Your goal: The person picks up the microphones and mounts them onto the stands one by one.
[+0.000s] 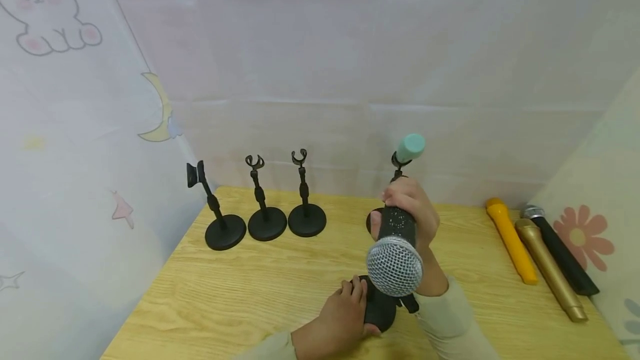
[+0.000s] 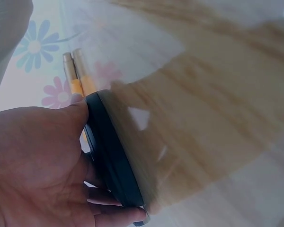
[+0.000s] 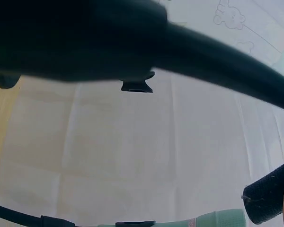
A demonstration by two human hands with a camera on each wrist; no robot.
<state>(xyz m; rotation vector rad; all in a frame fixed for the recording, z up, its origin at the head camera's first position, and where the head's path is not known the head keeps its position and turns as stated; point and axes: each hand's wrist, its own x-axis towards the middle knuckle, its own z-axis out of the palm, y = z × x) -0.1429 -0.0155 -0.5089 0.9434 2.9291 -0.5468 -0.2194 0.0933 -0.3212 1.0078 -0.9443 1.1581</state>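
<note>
My right hand [image 1: 422, 215] grips the handle of a black microphone [image 1: 395, 266], its silver mesh head facing the head camera. Below it, my left hand [image 1: 341, 316] holds the round black base of a microphone stand [image 1: 380, 311], thumb and fingers at opposite edges. In the left wrist view that base [image 2: 114, 151] shows edge-on against the palm. The microphone hides much of this stand in the head view. Behind my right hand, a mint-green microphone [image 1: 411, 147] rests in another stand's clip. In the right wrist view, a blurred dark shape [image 3: 75, 38] spans the top.
Three black microphone stands without microphones, a left one [image 1: 225, 231], a middle one [image 1: 267, 223] and a right one [image 1: 307, 220], line the back left. On the right side of the wooden table [image 1: 240, 293] lie an orange microphone [image 1: 512, 243], a gold one [image 1: 550, 268] and a black one [image 1: 565, 254].
</note>
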